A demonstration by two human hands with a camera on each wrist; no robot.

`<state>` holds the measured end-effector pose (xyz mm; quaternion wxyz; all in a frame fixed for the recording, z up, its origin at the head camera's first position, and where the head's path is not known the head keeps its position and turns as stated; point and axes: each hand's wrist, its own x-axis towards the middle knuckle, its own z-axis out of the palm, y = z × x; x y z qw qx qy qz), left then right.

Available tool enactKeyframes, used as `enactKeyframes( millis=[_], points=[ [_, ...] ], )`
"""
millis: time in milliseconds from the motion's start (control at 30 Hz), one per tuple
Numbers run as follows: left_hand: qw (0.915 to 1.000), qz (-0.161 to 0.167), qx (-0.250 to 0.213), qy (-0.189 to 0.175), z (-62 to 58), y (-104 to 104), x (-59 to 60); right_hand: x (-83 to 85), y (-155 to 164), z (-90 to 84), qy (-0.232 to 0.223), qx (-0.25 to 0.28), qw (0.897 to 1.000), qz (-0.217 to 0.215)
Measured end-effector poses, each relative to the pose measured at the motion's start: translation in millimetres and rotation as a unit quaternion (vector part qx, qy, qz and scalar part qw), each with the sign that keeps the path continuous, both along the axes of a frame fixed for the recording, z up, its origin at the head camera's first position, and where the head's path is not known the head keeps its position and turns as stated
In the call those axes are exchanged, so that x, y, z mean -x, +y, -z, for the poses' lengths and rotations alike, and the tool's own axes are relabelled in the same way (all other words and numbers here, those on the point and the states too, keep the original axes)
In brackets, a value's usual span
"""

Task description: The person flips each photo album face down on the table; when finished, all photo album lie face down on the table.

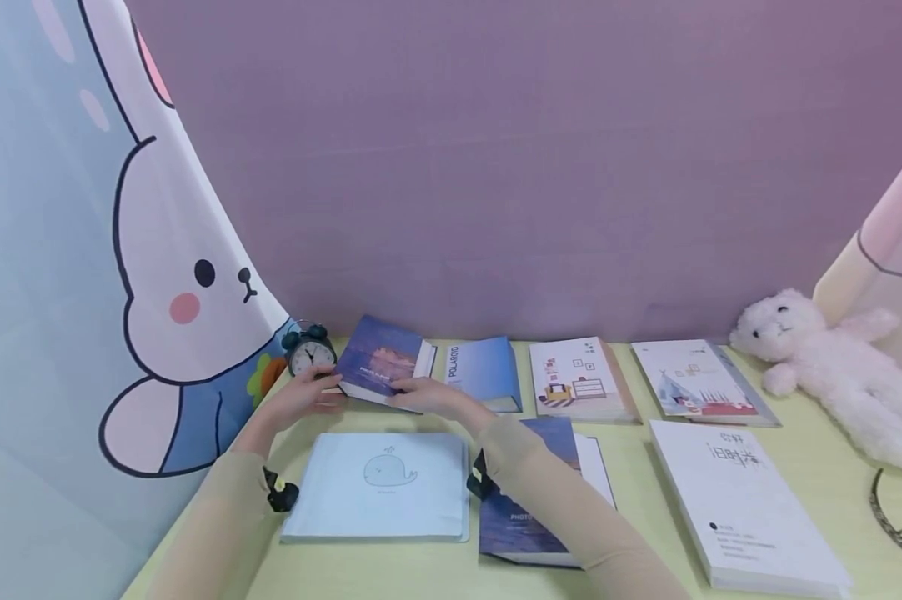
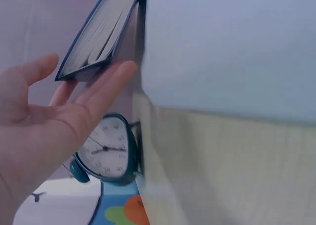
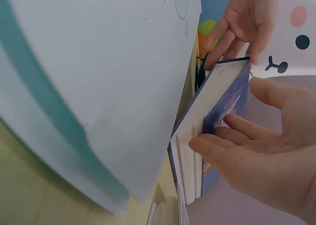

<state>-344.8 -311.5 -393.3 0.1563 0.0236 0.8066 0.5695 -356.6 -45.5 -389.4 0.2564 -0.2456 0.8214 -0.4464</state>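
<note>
Purple photo album [image 1: 379,354] is not yet lying flat, left hand [image 1: 295,407] pinching its corner, right hand [image 1: 438,397] touching it loosely.

The yellow table [image 1: 391,575] bears books [image 1: 376,512], clock [image 1: 311,357] and plush toy [image 1: 834,375].

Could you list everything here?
Held photo album: one, indigo, between hands
Alarm clock: one, green, back left
Polaroid album: one, blue, back row
Illustrated albums: two, white, back row
Whale album: one, pale blue, front left
Front photo album: one, indigo, under sleeve
Thick book: one, white, front right
Plush toy: one, white, right
Toothed item: one, dark, right edge
Table: one, yellowish, below
Backdrop: one, purple, behind
Rabbit cloth: one, bluish, left
Drape: one, pinkish, right
Wrist cameras: two, black, wrists
Sleeves: two, beige, forearms
Left hand: one, bare, album's left
Right hand: one, bare, album's right
</note>
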Motion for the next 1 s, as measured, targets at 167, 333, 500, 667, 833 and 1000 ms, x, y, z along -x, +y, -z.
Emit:
enactKeyframes(
  millis=[167,333,500,667,833,1000],
  points=[
    [0.9993,-0.025,0.001,0.028,-4.3,11,1.9,1.1,3,-2.1,-0.005,0.022,1.0,0.014],
    [0.9946,-0.089,-0.003,0.053,-8.2,24,2.2,0.8,3,-2.3,-0.014,0.05,0.998,0.019],
    [0.9875,-0.138,-0.017,0.073,-14.8,34,-0.4,-3.6,0,-2.6,-0.013,0.085,0.996,0.026],
    [0.9756,-0.175,-0.019,0.132,-21.5,40,-2.6,-8.9,-8,-6.1,-0.003,0.126,0.992,0.03],
    [0.9667,-0.192,-0.012,0.168,-28.2,45,-6.3,-13.0,-16,-13.2,0.002,0.142,0.989,0.04],
    [0.9553,-0.173,0.039,0.237,-33.0,54,-9.7,-10.0,-19,-20.6,-0.014,0.187,0.98,0.067]
  ],
)
